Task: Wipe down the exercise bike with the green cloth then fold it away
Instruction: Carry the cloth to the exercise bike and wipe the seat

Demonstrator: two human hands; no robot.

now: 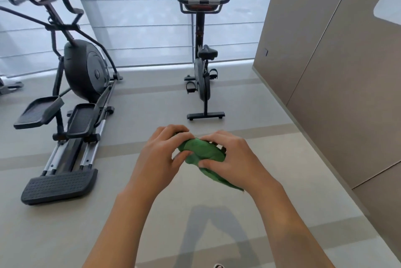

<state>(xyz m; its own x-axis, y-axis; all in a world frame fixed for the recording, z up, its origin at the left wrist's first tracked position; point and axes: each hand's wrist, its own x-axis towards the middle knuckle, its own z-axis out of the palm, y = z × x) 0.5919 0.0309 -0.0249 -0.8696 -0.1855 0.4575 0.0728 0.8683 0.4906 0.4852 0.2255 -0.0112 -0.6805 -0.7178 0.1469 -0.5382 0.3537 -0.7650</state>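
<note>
The black exercise bike (202, 50) stands upright ahead of me by the window, its console at the top and its base bar on the floor. A bunched green cloth (201, 152) is held in front of me, well short of the bike. My left hand (160, 155) grips the cloth's left end with curled fingers. My right hand (232, 159) pinches the right part, thumb pressed on the fabric. A tail of the cloth hangs down below my right wrist.
A black elliptical trainer (71, 85) fills the left side, its rear foot plate (59, 185) near me. A beige panelled wall (336, 72) runs along the right. Window blinds (141, 29) lie behind the machines. Grey floor (152, 103) separates me from the bike.
</note>
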